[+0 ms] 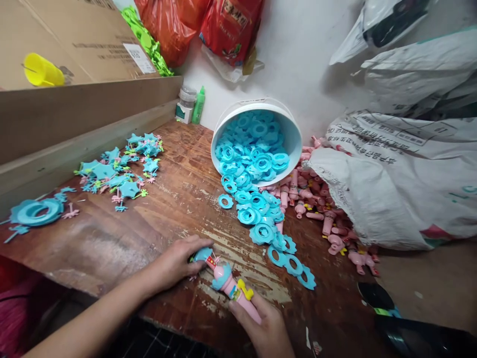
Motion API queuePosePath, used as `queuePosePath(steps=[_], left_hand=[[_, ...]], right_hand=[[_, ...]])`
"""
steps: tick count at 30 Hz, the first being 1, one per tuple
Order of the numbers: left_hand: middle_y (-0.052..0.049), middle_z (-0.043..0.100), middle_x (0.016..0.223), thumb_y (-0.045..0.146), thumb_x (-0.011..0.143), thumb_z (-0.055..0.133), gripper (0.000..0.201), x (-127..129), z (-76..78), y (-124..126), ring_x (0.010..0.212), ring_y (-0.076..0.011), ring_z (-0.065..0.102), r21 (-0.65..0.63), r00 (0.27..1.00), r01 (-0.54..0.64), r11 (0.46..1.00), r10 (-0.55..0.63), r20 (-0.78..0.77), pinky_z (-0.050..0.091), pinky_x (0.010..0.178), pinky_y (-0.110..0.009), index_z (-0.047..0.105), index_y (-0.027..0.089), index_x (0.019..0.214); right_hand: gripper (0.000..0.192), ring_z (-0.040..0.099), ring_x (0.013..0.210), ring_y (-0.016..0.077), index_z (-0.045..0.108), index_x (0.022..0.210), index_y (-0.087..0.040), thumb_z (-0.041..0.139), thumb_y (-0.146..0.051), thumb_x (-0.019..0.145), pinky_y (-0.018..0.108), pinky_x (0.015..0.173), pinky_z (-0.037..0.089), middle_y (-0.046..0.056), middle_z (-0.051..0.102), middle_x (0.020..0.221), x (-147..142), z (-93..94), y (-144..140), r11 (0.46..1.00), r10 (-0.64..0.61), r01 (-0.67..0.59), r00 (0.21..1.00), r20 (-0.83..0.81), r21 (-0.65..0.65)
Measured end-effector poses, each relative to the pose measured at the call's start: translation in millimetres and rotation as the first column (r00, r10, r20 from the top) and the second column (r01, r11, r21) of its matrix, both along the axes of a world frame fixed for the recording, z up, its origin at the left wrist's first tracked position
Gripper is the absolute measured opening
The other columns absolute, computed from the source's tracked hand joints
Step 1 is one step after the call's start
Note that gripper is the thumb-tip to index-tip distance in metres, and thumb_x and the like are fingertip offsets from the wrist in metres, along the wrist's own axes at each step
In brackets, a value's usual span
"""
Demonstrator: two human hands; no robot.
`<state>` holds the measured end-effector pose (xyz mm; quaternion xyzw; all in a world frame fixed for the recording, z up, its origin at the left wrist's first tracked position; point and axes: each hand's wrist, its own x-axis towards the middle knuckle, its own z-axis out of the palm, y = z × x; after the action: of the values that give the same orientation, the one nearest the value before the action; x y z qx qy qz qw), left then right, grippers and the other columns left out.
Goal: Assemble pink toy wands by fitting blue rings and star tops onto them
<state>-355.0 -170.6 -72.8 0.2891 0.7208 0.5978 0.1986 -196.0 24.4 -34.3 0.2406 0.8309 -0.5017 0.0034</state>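
Observation:
My left hand [175, 262] rests on the worn wooden table [122, 243] near its front edge, fingers closed over a blue plastic disc [202, 254]. My right hand [265, 328] grips the handle of a pink toy launcher [234, 289] with a yellow trigger and a blue collar. The launcher's tip points at the disc under my left hand; the two parts touch or nearly touch.
A white bucket [292, 130] lies tipped over, spilling blue ring gears [257, 219] across the table. Pink launchers [328, 223] spill from a white sack [402, 189] at right. Blue star parts [119, 169] lie at left. Cardboard boxes [74, 40] stand behind them.

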Motion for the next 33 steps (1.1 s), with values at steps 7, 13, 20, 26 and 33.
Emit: queuePosePath(steps=[7, 13, 20, 26, 33], left_hand=[[-0.007, 0.074, 0.102, 0.023, 0.085, 0.068, 0.038, -3.8, 3.9, -0.5, 0.094, -0.0242, 0.068, -0.016, 0.997, 0.044, 0.999, -0.045, -0.062, 0.051, 0.084, -0.029, 0.074, 0.028, 0.122], [-0.006, 0.073, 0.101, 0.023, 0.082, 0.069, 0.041, -4.1, 0.3, 0.8, 0.095, -0.0246, 0.066, 0.076, 0.997, 0.033, 0.997, -0.038, 0.065, 0.050, 0.090, -0.031, 0.074, 0.028, 0.122], [-0.005, 0.075, 0.121, 0.036, 0.080, 0.074, 0.047, -19.9, 6.8, -8.2, 0.110, -0.0293, 0.067, 0.025, 0.989, -0.135, 0.991, 0.133, 0.061, 0.050, 0.101, -0.038, 0.071, 0.032, 0.127], [-0.007, 0.073, 0.122, 0.042, 0.093, 0.057, 0.040, -85.6, 45.2, 18.1, 0.106, -0.0277, 0.068, -0.167, 0.924, -0.223, 0.960, 0.154, -0.350, 0.050, 0.098, -0.040, 0.068, 0.027, 0.128], [-0.011, 0.069, 0.112, 0.015, 0.063, 0.081, 0.022, -124.1, 46.3, 119.3, 0.116, -0.0337, 0.057, -0.405, 0.897, -0.074, 0.911, -0.116, -0.425, 0.045, 0.101, -0.041, 0.073, 0.020, 0.083]], right_hand=[[0.033, 0.062, 0.064, 0.0211, 0.072, 0.071, -0.027, 0.062, -0.056, 0.084, 0.029, 0.057, 0.039, 0.000, 0.073, 0.070, -23.2, 51.7, 14.3, 0.906, 0.218, -0.299, 0.936, 0.277, 0.299], [0.016, 0.068, 0.059, 0.0270, 0.077, 0.084, -0.032, 0.062, -0.037, 0.084, 0.033, 0.052, 0.023, 0.006, 0.077, 0.068, -81.3, 109.4, -19.6, 0.474, 0.309, -0.604, 0.795, 0.521, 0.641], [0.021, 0.071, 0.075, 0.0255, 0.080, 0.099, -0.028, 0.067, -0.033, 0.084, 0.030, 0.060, 0.039, 0.006, 0.080, 0.084, -75.5, 81.1, -15.9, 0.765, 0.237, -0.436, 0.875, 0.423, 0.474], [0.041, 0.072, 0.098, 0.0218, 0.071, 0.125, -0.020, 0.069, -0.036, 0.087, 0.032, 0.086, 0.055, 0.007, 0.075, 0.110, -82.7, 58.1, 94.7, 0.930, 0.135, -0.128, 0.991, 0.004, 0.346], [0.030, 0.067, 0.109, 0.0239, 0.064, 0.122, -0.016, 0.065, -0.035, 0.098, 0.047, 0.094, 0.056, 0.008, 0.067, 0.125, -209.0, 64.7, 209.8, 0.803, -0.154, 0.130, 0.988, -0.009, 0.582]])
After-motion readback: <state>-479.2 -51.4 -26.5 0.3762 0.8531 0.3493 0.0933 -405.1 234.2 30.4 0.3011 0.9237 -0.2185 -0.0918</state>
